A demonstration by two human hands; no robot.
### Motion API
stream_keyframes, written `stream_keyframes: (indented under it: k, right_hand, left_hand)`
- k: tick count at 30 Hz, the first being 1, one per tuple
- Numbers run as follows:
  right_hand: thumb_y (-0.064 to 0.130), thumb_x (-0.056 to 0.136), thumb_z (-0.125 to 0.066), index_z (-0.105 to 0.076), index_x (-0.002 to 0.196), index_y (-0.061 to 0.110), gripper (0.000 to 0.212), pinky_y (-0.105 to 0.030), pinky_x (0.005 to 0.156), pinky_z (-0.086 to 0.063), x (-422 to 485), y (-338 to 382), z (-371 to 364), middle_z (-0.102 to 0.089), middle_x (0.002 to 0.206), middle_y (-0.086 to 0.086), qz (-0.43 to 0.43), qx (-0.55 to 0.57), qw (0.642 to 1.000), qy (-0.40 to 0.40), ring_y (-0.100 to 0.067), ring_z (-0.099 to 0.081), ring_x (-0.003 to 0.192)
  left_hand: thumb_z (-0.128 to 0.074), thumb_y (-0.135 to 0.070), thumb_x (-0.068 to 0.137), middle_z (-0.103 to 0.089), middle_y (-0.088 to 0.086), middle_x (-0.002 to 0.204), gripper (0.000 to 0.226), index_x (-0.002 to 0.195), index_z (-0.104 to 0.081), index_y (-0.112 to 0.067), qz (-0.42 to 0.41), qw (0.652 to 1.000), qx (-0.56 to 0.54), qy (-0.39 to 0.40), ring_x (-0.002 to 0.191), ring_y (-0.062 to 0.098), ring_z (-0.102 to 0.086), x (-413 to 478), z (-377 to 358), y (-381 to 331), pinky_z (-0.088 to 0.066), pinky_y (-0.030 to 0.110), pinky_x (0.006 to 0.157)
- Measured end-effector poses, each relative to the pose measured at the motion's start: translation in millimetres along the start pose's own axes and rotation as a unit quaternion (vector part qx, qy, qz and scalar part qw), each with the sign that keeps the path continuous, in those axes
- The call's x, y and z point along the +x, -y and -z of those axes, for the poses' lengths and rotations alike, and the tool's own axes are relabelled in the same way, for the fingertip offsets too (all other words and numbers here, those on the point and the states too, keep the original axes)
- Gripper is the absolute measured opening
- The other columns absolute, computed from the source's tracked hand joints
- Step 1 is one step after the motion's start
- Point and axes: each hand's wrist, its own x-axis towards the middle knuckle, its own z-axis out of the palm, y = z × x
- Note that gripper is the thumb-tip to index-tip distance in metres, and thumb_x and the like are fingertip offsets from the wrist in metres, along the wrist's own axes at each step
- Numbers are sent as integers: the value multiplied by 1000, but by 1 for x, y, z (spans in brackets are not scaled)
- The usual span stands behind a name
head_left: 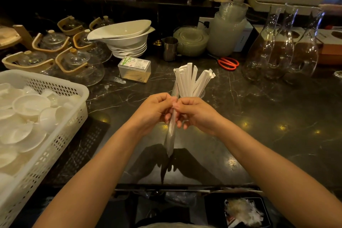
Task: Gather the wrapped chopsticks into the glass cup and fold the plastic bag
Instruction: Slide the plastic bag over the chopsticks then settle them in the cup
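Note:
Several white paper-wrapped chopsticks (pixel 192 79) stand fanned out in a glass cup (pixel 202 94) on the dark marble counter, just beyond my hands. The cup is mostly hidden behind my right hand. A clear plastic bag (pixel 171 135), gathered into a long narrow strip, hangs upright between my hands, its lower end close to the counter. My left hand (pixel 155 111) and my right hand (pixel 196 114) both pinch the bag near its upper part, fingertips almost touching.
A white perforated basket (pixel 55 87) of small white dishes sits at the left. Glass teapots (pixel 79 63), stacked white bowls (pixel 125 40), a toothpick box (pixel 135 69), a steel jug (pixel 170 48), red scissors (pixel 228 63) and glass carafes (pixel 281 48) line the back.

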Motion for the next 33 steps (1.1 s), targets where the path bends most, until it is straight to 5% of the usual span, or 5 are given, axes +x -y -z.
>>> stream_keyframes:
  k: [11, 15, 19, 23, 33]
  right_hand:
    - [18, 87, -43, -59, 71, 7, 25, -18, 45, -43, 8, -19, -7, -68, 55, -3, 45, 150, 988, 3, -12, -60, 47]
    - [10, 93, -37, -49, 61, 12, 34, -20, 45, -41, 10, -23, -1, -57, 45, 0, 19, 214, 973, -87, -11, -51, 42]
    - [4, 90, -44, -47, 55, 11, 36, -14, 35, -36, 4, -15, 3, -54, 44, 2, 10, -9, 991, -134, -4, -45, 33]
    - [0, 81, -51, -49, 47, 12, 37, -12, 37, -38, -5, 0, 21, -52, 42, 3, 6, -171, 970, -174, 0, -45, 31]
    - [2, 75, -57, -40, 52, 13, 30, -16, 49, -39, -14, 3, 33, -41, 53, 0, -4, -305, 919, -249, -10, -39, 50]
  left_hand:
    - [-34, -11, 93, -51, 0, 40, 39, 55, -42, -13, -20, 999, 11, 38, 50, 24, -50, 3, 0, 6, -48, 23, 50]
    - [-30, -8, 93, -54, -1, 43, 38, 58, -45, -10, -13, 999, -44, -10, 48, 11, -55, 2, 1, 9, -51, 22, 54]
    - [-39, -6, 90, -51, -1, 47, 32, 60, -48, -10, -12, 996, 88, -32, 41, 5, -51, 1, 5, -4, -46, 15, 47]
    - [-47, -2, 85, -52, 4, 51, 32, 54, -49, -10, -28, 978, 188, -90, 35, 1, -50, -2, 19, -14, -42, 8, 43]
    - [-55, -4, 76, -54, 5, 42, 30, 46, -52, -4, -68, 920, 347, -172, 34, 0, -48, -7, 31, -13, -38, 4, 41]
